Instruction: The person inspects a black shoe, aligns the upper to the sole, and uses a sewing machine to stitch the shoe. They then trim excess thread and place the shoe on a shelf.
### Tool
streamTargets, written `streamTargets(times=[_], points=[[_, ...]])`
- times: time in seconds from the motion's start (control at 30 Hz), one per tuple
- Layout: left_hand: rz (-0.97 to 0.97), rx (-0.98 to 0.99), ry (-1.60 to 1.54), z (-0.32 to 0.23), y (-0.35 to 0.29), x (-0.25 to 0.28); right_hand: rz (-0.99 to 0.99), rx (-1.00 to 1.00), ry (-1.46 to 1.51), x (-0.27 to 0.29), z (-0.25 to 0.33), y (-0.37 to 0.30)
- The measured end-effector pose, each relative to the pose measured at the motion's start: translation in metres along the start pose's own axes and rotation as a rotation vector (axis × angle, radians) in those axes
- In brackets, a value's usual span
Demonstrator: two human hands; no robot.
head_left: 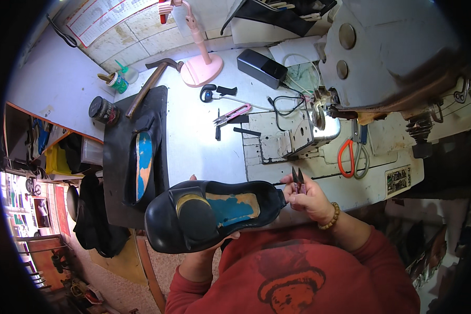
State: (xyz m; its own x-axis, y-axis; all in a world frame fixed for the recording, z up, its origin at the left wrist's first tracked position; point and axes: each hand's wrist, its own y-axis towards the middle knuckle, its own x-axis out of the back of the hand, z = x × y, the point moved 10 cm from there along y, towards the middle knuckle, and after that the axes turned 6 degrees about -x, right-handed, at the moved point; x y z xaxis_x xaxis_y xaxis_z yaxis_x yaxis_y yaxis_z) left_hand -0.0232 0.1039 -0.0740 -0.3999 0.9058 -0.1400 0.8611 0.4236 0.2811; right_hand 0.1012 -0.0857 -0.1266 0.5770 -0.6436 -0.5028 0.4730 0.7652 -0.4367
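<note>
Black, glossy material makes up the shoe [162,220] I am watching, held up over the near edge of the white bench [193,152] with its toe pointing left. Its inside shows a blue and tan patched footbed and a yellow-gold curved edge near the toe. The left hand [228,238] supports it from below, mostly hidden by it, with a fingertip showing at the far side. The right hand [311,201] is curled around small dark snips [297,180], blade tips pointing up and slightly apart, its fingers right by the heel end. A beaded bracelet [329,217] circles that wrist.

As for print, I find a wall calendar [107,21] in red and grey at upper left, a label on the dark jar [104,111] whose lettering is too small for me, a green-and-white pot [118,83] with a printed wrap, and a pale plate with dark markings [397,179] near the bench's right end. The red sweatshirt [293,267] carries a figure in a hat.

A second black shoe [144,162] lies on a dark mat [120,141], below a hammer [149,86]. Pink-handled snips [233,115] lie mid-bench; red-and-grey-handled scissors [346,157] rest beneath the sewing machine [387,63].
</note>
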Motion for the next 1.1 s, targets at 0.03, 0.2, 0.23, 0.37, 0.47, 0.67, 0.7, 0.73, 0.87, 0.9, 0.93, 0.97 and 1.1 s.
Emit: streamTargets(times=[0.03, 0.2, 0.23, 0.37, 0.47, 0.67, 0.7, 0.73, 0.87, 0.9, 0.93, 0.97, 1.1], points=[[-0.032, -0.021, -0.010, -0.005, 0.003, -0.001, -0.006, -0.012, -0.003, 0.000, -0.002, 0.000], [-0.049, -0.040, 0.041, -0.019, 0.013, -0.007, 0.006, 0.029, -0.007, -0.004, -0.001, 0.001], [-0.044, -0.033, 0.042, -0.020, 0.014, -0.008, 0.001, 0.032, -0.014, -0.004, -0.001, 0.001], [-0.007, 0.001, 0.081, -0.021, 0.013, -0.011, -0.045, -0.011, -0.006, -0.001, -0.004, 0.000], [0.009, -0.057, 0.120, -0.026, 0.015, -0.013, -0.058, -0.057, 0.064, 0.000, -0.007, -0.002], [-0.008, -0.145, 0.121, -0.038, 0.020, -0.011, -0.039, -0.053, 0.108, -0.004, -0.003, -0.006], [0.036, -0.191, 0.186, -0.044, 0.021, -0.014, -0.041, -0.042, 0.097, -0.004, -0.001, -0.006], [0.033, -0.217, 0.200, -0.048, 0.021, -0.014, -0.053, -0.041, 0.087, -0.004, -0.001, -0.007], [0.108, -0.031, -0.304, -0.038, 0.026, -0.020, -0.023, 0.028, 0.034, -0.007, 0.008, -0.009], [0.154, 0.152, -0.657, -0.026, 0.027, -0.027, -0.020, 0.035, 0.025, -0.008, 0.009, -0.010], [0.197, 0.340, -1.008, -0.019, 0.026, -0.035, -0.022, 0.037, 0.015, -0.008, 0.010, -0.010], [0.205, 0.497, -1.225, -0.016, 0.023, -0.039, -0.021, 0.049, 0.012, -0.008, 0.011, -0.011], [0.204, 0.677, -1.118, 0.003, 0.016, -0.028, -0.032, 0.068, -0.012, -0.007, 0.013, -0.013]])
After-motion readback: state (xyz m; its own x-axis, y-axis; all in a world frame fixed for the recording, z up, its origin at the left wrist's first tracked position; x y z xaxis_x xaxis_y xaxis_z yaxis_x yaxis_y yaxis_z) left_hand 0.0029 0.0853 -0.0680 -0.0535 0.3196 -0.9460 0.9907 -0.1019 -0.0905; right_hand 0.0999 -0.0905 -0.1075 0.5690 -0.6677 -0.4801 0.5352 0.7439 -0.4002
